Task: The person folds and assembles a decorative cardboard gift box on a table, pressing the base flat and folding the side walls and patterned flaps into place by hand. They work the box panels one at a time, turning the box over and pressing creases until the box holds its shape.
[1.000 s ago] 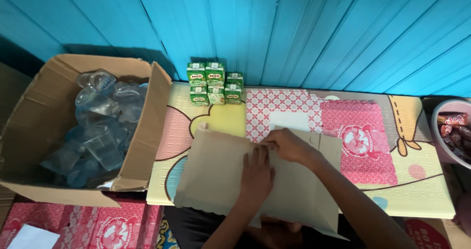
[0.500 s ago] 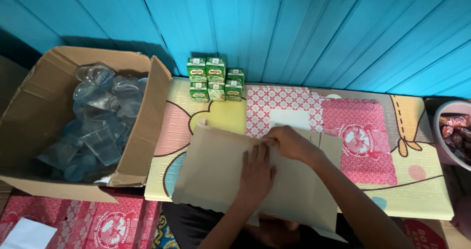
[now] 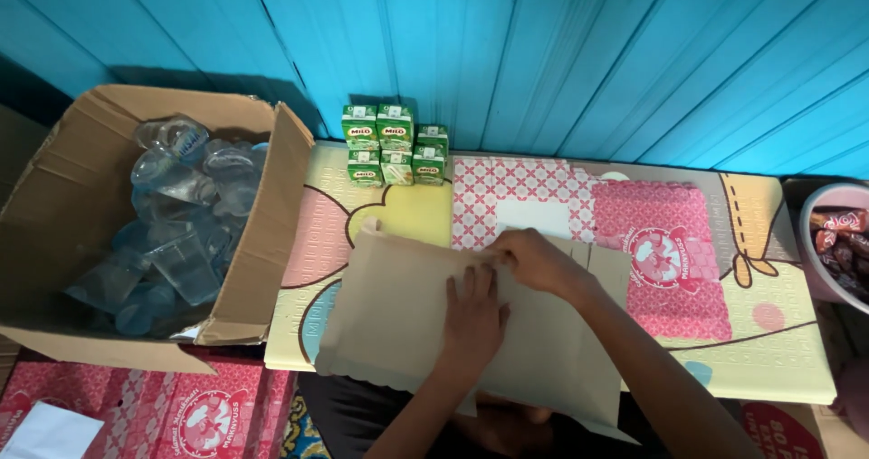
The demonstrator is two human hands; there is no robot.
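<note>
1. Cardboard sheet (image 3: 407, 319), plain brown and flat, lies in the head view across the near half of the worktop (image 3: 778, 332), its near edge hanging over the person's lap and one scalloped edge at the lower left.
2. Left hand (image 3: 472, 319) rests palm down on the middle of the sheet, fingers (image 3: 469, 282) stretched flat and slightly spread, gripping nothing.
3. Right hand (image 3: 536, 260) sits just beyond the left one, at the sheet's far edge; its fingers curl onto that edge and seem to pinch it, though the grip itself is hidden under the hand.
4. Beneath the sheet, the worktop is covered by a cartoon-printed mat in yellow, pink and red.
5. Small green drink cartons (image 3: 396, 144) stand stacked in two tiers at the far edge, against the blue plank wall (image 3: 579, 52).
6. An open cardboard box (image 3: 54, 196) to the left holds clear plastic cups (image 3: 176, 224).
7. At the right edge, a pink bowl (image 3: 808, 264) with dark wrapped snacks is partly cut off.
</note>
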